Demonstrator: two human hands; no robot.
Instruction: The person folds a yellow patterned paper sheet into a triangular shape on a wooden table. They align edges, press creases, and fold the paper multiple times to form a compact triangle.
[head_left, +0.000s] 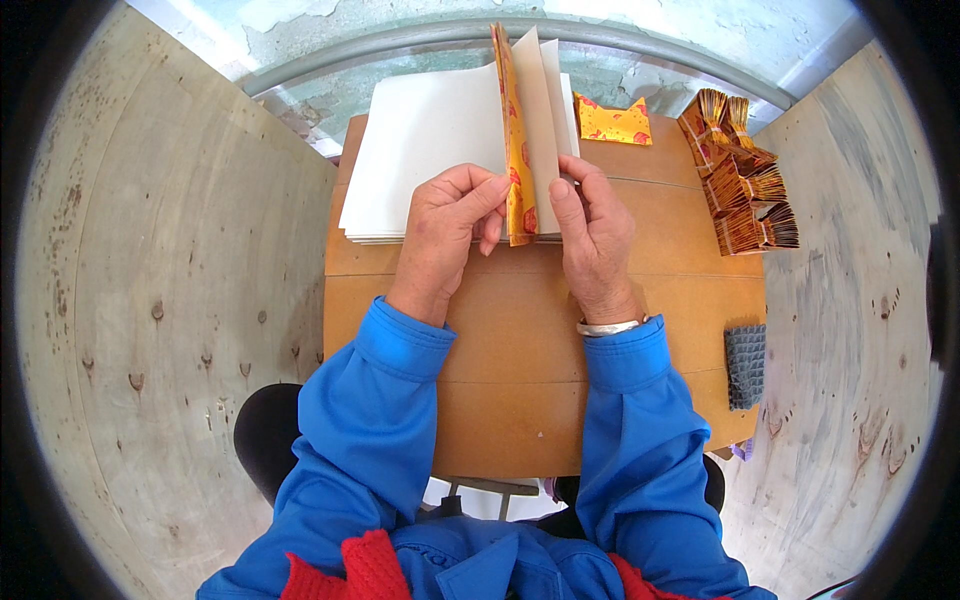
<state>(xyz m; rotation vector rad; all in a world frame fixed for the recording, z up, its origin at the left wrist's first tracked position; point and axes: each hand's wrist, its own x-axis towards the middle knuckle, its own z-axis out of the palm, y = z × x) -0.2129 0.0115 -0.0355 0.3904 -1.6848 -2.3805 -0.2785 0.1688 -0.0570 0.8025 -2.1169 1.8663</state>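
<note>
A yellow sheet of paper with red print (516, 165) is held partly folded over the right part of a stack of white paper sheets (431, 135). Its pale inner face (541, 127) shows towards the right, where flaps rise from the stack. My left hand (442, 229) pinches the folded patterned edge between thumb and fingers. My right hand (598, 236) grips the pale right flap, its thumb in front and fingers behind. Beyond my right hand lies a folded yellow paper piece (615, 124) with a notched top edge.
Several banded bundles of folded patterned paper (742, 202) stand along the right edge of the brown table (510, 337). A dark grey textured cloth or pad (745, 367) lies at the right edge. Plywood panels (172, 262) flank the table, and a grey pipe (360, 56) runs behind it.
</note>
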